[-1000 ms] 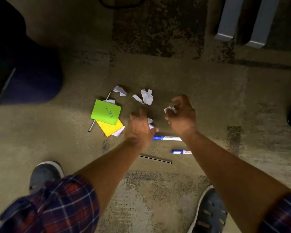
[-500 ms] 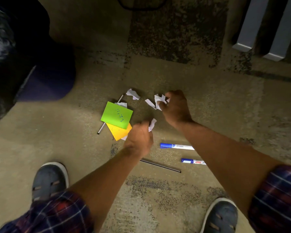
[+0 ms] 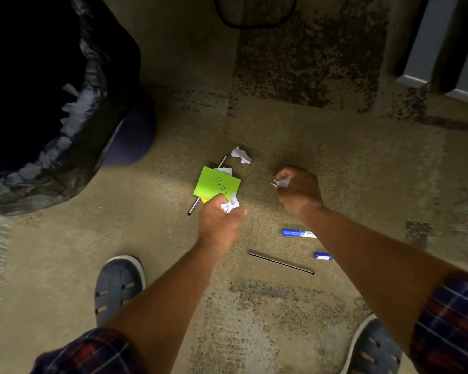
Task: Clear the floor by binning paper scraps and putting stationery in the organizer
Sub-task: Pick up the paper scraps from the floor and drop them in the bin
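My left hand (image 3: 220,221) is closed around crumpled white paper scraps (image 3: 230,205), just in front of a green sticky note (image 3: 216,184) that lies on a yellow one. My right hand (image 3: 299,191) is a fist holding more white scraps (image 3: 281,182). One torn white scrap (image 3: 241,155) still lies on the carpet beyond the green note, and another peeks out at the note's far edge. A thin pen (image 3: 193,207) runs under the notes. Two blue markers (image 3: 297,233) (image 3: 322,256) and a black rod (image 3: 280,262) lie near my right forearm.
A bin lined with a black bag (image 3: 52,147) stands at the left, its mouth dark. My two shoes (image 3: 118,287) (image 3: 373,346) rest on the patterned carpet. Grey furniture legs (image 3: 427,47) stand at the far right. A black cable loop (image 3: 254,20) lies at the top.
My right hand gathered the white scraps from the floor and closed on them. My left hand closed on its scraps and lifted toward the green note. The view swung left, showing the bin.
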`<state>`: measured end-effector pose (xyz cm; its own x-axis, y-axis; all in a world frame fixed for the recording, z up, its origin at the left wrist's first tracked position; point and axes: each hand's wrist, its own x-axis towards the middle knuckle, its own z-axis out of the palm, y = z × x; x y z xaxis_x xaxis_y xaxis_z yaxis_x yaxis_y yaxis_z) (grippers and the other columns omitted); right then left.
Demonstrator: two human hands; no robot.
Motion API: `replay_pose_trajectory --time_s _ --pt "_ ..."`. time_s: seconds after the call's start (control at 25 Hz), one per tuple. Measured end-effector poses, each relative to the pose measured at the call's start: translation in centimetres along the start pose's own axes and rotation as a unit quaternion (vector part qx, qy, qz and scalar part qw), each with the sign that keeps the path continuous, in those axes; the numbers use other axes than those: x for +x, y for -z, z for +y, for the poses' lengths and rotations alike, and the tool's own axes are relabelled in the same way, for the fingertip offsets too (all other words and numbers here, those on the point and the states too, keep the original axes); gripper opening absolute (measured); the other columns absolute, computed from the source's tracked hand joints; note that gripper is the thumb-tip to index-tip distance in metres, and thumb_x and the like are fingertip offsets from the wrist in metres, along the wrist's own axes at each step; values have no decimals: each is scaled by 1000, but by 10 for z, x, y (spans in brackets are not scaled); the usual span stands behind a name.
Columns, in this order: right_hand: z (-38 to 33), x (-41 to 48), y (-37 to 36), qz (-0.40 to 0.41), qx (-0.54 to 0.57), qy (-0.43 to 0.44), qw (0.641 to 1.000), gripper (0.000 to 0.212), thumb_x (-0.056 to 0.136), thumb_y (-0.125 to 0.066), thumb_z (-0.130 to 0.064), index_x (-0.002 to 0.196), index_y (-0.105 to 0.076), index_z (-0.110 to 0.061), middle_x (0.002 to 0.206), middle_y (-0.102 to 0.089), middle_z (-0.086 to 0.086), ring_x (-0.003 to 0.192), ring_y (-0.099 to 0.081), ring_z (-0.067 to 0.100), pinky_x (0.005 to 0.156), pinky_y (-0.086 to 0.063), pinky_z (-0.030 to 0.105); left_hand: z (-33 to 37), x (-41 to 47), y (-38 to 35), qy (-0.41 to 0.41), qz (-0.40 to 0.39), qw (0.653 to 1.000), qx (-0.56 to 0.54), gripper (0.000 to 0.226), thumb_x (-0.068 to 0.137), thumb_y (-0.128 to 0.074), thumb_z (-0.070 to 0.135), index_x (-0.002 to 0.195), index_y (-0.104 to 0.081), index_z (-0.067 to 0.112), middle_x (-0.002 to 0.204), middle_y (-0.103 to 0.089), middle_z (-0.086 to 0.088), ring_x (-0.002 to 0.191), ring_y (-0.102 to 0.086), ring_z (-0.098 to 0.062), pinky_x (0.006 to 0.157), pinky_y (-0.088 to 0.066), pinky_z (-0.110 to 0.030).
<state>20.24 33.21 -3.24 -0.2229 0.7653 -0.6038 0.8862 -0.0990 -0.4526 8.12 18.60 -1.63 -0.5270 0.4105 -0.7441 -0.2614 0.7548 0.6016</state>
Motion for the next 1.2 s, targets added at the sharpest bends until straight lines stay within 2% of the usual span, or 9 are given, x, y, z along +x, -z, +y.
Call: replay_pose_trajectory --time_s 0.12,0.2,0.4,0.52,0.64,0.76,0.92,1.0,1.2 --pt "-11 -26 19 1 196 -97 976 31 78 -73 9 79 -71 -22 83 -71 5 59 -66 15 63 -65 37 16 -12 11 32 1 997 -63 27 85 -74 1 76 -51 12 45 -55 15 38 -40 -1 43 -34 -19" --pt "-27 -48 32 -7 291 -124 949 29 79 -73 11 83 -72 -17 83 -69 4 56 -64 7 56 -62 29 33 -23 21 37 10 995 -91 14 86 -70 2 86 -58 9 53 -65 11 40 -49 0 44 -39 -18" --pt "-88 -103 63 -44 400 -133 906 23 90 -66 9 101 -71 -10 100 -71 14 73 -67 19 55 -57 23 85 -66 57 42 -11 982 -184 46 85 -60 -1 116 -66 31 79 -83 -4 63 -74 -9 43 -48 -19" --pt "-134 -135 76 -70 476 -137 866 23 90 -68 11 111 -66 2 104 -72 24 77 -71 30 62 -64 27 119 -95 92 29 -21 975 -221 45 78 -64 2 109 -78 31 87 -83 -7 66 -74 -13 48 -53 -23" --pt "-182 -159 81 -73 509 -110 850 29 88 -71 10 116 -66 4 108 -72 26 78 -73 32 71 -67 32 145 -118 135 1 -15 966 -258 37 76 -65 6 104 -80 25 80 -80 -9 59 -68 -8 47 -50 -20" --pt "-229 -176 77 -77 511 -77 853 24 88 -72 8 109 -69 -2 101 -75 23 74 -76 29 65 -65 31 165 -128 176 2 10 961 -277 30 92 -61 2 106 -78 22 83 -78 -16 66 -67 -19 54 -51 -28" --pt "-290 -190 60 -86 514 -56 852 23 86 -73 4 106 -69 -7 78 -79 14 73 -79 32 59 -63 29 188 -127 228 7 43 949 -312 26 94 -59 3 111 -73 18 87 -80 -22 72 -77 -33 62 -62 -36" --pt "-320 -193 49 -92 507 -50 856 23 86 -72 2 107 -68 -8 76 -79 14 76 -80 33 63 -64 32 199 -119 253 9 82 939 -335 26 94 -60 2 111 -73 16 90 -78 -22 77 -80 -35 69 -67 -42" --pt "-374 -186 20 -96 499 -73 858 29 89 -63 8 113 -68 -8 113 -72 25 100 -76 38 87 -65 45 210 -82 302 50 120 922 -364 36 95 -62 3 128 -66 16 124 -74 -20 112 -75 -38 90 -64 -47"
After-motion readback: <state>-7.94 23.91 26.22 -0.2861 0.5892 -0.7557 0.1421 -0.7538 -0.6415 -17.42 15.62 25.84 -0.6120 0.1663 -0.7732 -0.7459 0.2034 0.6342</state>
